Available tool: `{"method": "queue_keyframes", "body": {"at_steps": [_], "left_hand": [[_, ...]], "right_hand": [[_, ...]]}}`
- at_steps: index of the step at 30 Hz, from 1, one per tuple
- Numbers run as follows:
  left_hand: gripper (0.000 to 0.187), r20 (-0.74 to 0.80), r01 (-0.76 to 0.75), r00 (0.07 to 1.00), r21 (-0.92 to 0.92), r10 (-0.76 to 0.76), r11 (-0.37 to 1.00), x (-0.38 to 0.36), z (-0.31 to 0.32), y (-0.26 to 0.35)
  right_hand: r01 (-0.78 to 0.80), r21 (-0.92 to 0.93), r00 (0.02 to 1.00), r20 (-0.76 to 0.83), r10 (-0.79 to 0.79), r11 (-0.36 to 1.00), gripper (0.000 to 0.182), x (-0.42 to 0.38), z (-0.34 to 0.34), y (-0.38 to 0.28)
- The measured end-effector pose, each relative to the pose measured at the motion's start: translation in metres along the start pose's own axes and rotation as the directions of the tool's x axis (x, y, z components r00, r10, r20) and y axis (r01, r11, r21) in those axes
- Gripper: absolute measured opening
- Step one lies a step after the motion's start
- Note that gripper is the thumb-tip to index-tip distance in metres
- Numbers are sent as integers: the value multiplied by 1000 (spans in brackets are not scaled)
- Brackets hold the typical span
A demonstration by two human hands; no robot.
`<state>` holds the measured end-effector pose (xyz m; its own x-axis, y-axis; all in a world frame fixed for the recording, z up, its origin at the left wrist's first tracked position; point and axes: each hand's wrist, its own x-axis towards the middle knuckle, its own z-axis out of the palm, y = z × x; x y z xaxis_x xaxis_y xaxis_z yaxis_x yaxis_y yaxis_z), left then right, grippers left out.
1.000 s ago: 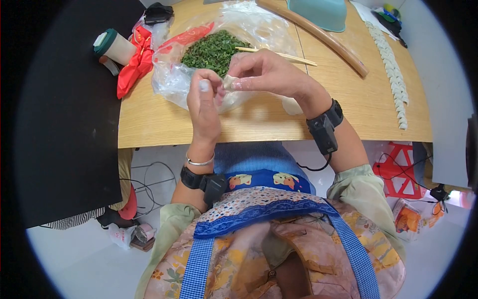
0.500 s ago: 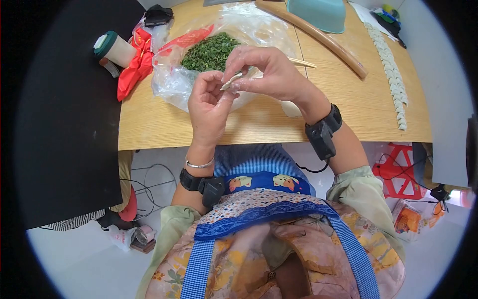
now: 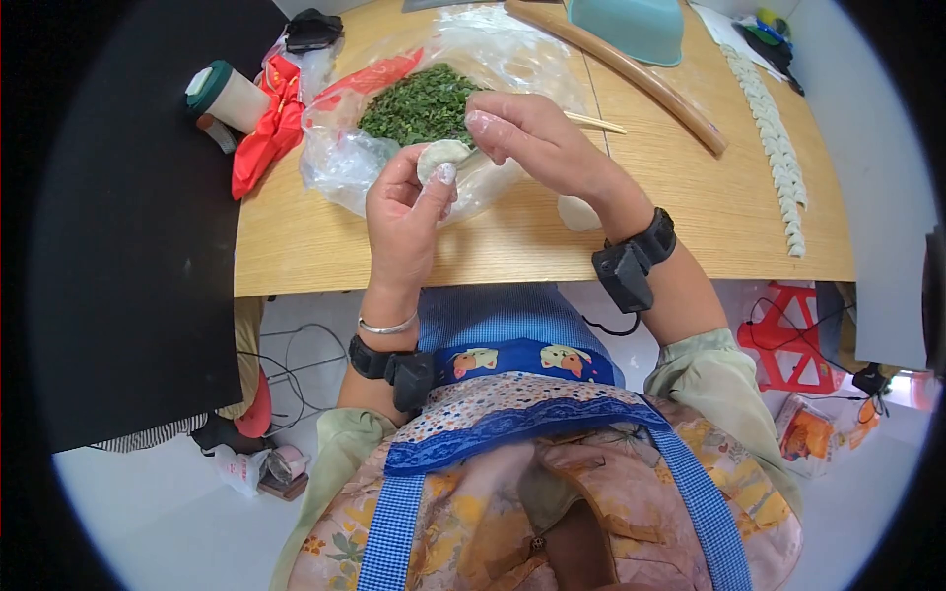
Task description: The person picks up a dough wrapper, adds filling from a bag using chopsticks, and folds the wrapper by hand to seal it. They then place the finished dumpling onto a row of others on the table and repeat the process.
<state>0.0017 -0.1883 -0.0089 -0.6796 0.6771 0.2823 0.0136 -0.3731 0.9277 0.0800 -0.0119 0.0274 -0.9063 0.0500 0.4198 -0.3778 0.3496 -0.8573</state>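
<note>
A pale dough dumpling (image 3: pixel 440 156) shows its rounded face, pinched between the thumb and fingers of my left hand (image 3: pixel 404 212). Just to its right and above, my right hand (image 3: pixel 537 143) has its fingers bent and drawn together, dusted with flour. What lies between those fingertips is hidden. Behind both hands, chopped greens (image 3: pixel 414 103) fill a spread-open clear plastic bag (image 3: pixel 340 167). A round dough wrapper (image 3: pixel 578 213) lies on the table below my right wrist. The ends of wooden chopsticks (image 3: pixel 598 123) stick out from behind my right hand.
Overlapping dumplings form a long row (image 3: pixel 774 138) on the table's right side. A long rolling pin (image 3: pixel 631 79) lies diagonally near a blue-green basin (image 3: pixel 636 30). A green-lidded cup (image 3: pixel 229 97) and red bag (image 3: pixel 268 138) are at the left. The table's front edge (image 3: pixel 532 283) is close to my apron.
My right hand has come off the dumpling and moved slightly up and right. The left hand has turned the dumpling so that its round face shows.
</note>
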Motion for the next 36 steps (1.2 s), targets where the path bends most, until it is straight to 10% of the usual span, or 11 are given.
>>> {"method": "queue_keyframes", "body": {"at_steps": [12, 36], "left_hand": [[20, 7, 50, 999, -46, -49, 998, -1, 0, 1], [22, 31, 142, 990, -277, -139, 950, 1, -2, 2]], "right_hand": [[218, -361, 974, 19, -227, 907, 30, 2, 10, 4], [168, -165, 986, 45, -162, 972, 29, 0, 11, 8]]}}
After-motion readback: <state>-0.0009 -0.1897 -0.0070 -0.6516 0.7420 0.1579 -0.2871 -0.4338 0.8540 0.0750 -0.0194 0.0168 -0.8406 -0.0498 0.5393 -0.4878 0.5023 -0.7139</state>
